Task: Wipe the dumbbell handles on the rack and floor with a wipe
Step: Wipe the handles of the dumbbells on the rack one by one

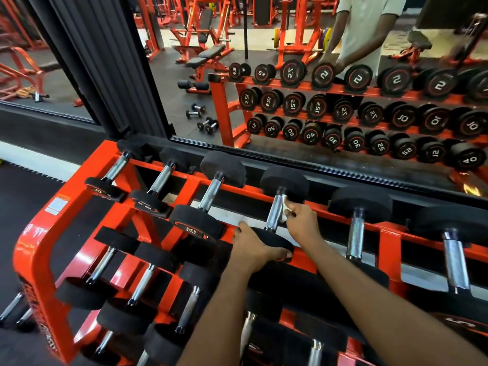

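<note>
Orange steel rack (34,233) curves round at its left corner beside open black rubber floor (15,207). On the top row, the left hand (250,249) curls over the near round head of the fourth dumbbell (285,180), with gaps either side of its knurled chrome handle (273,215). The right hand (303,220) pinches a crumpled white wipe (285,210) against the handle's upper end.

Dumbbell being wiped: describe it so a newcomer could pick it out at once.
Start at the orange rack below the mirror and take its top row. Counting from the left end, it is the fourth dumbbell, the only one with a white wipe against its handle.
</note>
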`<state>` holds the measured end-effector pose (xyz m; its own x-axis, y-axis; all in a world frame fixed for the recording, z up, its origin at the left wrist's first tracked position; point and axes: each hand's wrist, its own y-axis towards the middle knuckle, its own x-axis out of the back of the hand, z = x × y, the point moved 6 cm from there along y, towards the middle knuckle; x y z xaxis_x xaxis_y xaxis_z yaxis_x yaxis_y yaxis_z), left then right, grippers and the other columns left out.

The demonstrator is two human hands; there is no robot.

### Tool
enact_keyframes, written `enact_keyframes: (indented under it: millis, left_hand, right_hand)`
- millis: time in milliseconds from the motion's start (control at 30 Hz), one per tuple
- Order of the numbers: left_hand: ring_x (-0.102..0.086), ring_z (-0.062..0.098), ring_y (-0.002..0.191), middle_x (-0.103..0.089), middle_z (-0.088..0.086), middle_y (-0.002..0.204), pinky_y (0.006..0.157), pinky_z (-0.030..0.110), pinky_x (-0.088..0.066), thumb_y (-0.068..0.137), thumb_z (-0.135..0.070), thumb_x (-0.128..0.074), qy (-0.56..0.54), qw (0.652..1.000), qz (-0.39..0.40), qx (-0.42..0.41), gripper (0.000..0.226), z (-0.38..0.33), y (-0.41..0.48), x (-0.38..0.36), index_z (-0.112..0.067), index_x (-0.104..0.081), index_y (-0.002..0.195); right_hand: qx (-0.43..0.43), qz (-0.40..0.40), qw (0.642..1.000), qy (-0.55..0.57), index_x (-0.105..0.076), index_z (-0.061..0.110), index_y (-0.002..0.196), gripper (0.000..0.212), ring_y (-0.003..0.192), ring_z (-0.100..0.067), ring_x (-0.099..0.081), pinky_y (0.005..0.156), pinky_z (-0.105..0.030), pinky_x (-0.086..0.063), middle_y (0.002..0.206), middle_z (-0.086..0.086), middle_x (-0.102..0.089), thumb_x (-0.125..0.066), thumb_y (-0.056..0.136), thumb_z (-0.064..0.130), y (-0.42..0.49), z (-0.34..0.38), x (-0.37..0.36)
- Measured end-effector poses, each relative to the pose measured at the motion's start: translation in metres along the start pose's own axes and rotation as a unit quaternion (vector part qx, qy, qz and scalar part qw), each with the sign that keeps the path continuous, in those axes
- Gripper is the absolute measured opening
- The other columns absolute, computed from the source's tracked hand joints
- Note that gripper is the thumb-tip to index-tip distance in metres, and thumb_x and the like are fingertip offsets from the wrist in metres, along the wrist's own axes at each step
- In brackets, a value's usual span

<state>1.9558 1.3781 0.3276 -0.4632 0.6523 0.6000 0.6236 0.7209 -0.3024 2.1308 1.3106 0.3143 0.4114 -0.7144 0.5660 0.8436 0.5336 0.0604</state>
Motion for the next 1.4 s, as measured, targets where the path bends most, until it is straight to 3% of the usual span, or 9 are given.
enact_keyframes:
  millis: [100,233,500,667,833,1000,1200,1267,1400]
  left_hand:
    - [-0.038,0.03,0.133,-0.037,0.011,0.143,0.11,0.043,-0.043,0.04,-0.059,-0.095,0.01,1.0,-0.004,-0.001,0.136,-0.001,0.0,0.0,-0.005,-0.025,0.143]
    - [-0.038,0.03,0.133,-0.038,0.01,0.143,0.109,0.044,-0.044,0.036,-0.062,-0.092,0.009,1.0,-0.001,0.005,0.139,0.0,0.0,-0.001,-0.006,-0.024,0.144]
    - [-0.042,0.028,0.13,-0.04,0.009,0.141,0.108,0.042,-0.045,0.04,-0.057,-0.096,0.006,1.0,-0.011,-0.005,0.132,0.0,0.001,0.0,-0.006,-0.029,0.141]
    - [-0.04,0.027,0.133,-0.039,0.008,0.143,0.109,0.042,-0.044,0.041,-0.057,-0.097,0.006,1.0,-0.011,-0.004,0.132,0.0,0.002,-0.001,-0.007,-0.028,0.142]
    - [-0.04,0.027,0.133,-0.038,0.008,0.143,0.109,0.042,-0.045,0.042,-0.056,-0.097,0.003,1.0,-0.015,-0.004,0.13,-0.001,0.001,0.0,-0.007,-0.028,0.142]
    - [-0.041,0.028,0.131,-0.04,0.008,0.141,0.108,0.043,-0.045,0.041,-0.057,-0.096,0.0,1.0,-0.014,-0.004,0.129,0.0,0.001,0.0,-0.007,-0.029,0.14]
    - [-0.042,0.027,0.126,-0.042,0.006,0.133,0.104,0.044,-0.047,0.036,-0.061,-0.094,-0.003,1.0,-0.01,-0.002,0.13,0.003,0.005,-0.001,-0.009,-0.031,0.137]
    - [-0.042,0.026,0.125,-0.041,0.005,0.131,0.104,0.044,-0.048,0.037,-0.058,-0.096,-0.009,1.0,-0.01,0.0,0.128,0.003,0.004,-0.001,-0.01,-0.031,0.137]
    - [-0.044,0.028,0.124,-0.042,0.008,0.133,0.103,0.044,-0.048,0.035,-0.06,-0.093,-0.008,1.0,-0.005,-0.008,0.13,0.002,0.003,-0.001,-0.008,-0.031,0.136]
  right_hand:
    - [-0.117,-0.039,0.973,0.197,-0.065,0.012,0.124,0.034,0.098,-0.017,-0.062,0.085,-0.028,-0.047,0.116,-0.005,-0.068,-0.053,0.094,0.003,0.007,-0.004,-0.014]
    - [-0.173,-0.031,0.96,0.219,-0.074,0.024,0.083,0.028,0.089,-0.028,-0.069,0.084,-0.044,-0.055,0.09,-0.004,-0.073,-0.055,0.089,0.005,0.0,-0.02,-0.023]
    - [-0.195,0.025,0.886,0.419,-0.074,0.001,0.092,0.017,0.086,-0.019,-0.071,0.081,-0.028,-0.055,0.091,-0.011,-0.074,-0.059,0.086,-0.004,0.002,-0.001,-0.035]
    - [-0.192,0.162,0.94,0.229,-0.074,-0.002,0.093,0.032,0.096,-0.039,-0.069,0.09,-0.055,-0.053,0.096,-0.023,-0.073,-0.051,0.072,-0.004,0.0,-0.034,-0.035]
    - [-0.205,0.111,0.899,0.371,-0.071,-0.004,0.104,0.03,0.096,-0.026,-0.071,0.087,-0.037,-0.057,0.101,-0.015,-0.074,-0.046,0.089,-0.007,0.001,-0.006,-0.037]
    - [-0.183,0.144,0.947,0.22,-0.072,-0.005,0.091,0.023,0.074,-0.026,-0.068,0.07,-0.032,-0.06,0.095,-0.025,-0.071,-0.049,0.089,-0.007,-0.015,-0.013,-0.022]
    - [0.061,-0.037,0.996,-0.048,-0.075,0.012,0.105,0.035,0.091,-0.026,-0.069,0.083,-0.031,-0.054,0.099,-0.011,-0.074,-0.059,0.08,-0.006,-0.003,0.044,0.027]
    - [0.206,-0.047,0.968,-0.138,-0.07,0.014,0.117,0.039,0.109,-0.022,-0.065,0.098,-0.031,-0.048,0.116,-0.007,-0.07,-0.059,0.083,-0.003,-0.002,0.071,0.024]
    - [0.41,0.184,0.825,-0.343,-0.068,0.014,0.12,0.043,0.121,-0.022,-0.059,0.103,-0.039,-0.046,0.124,-0.005,-0.066,-0.055,0.083,-0.003,-0.009,0.055,-0.015]
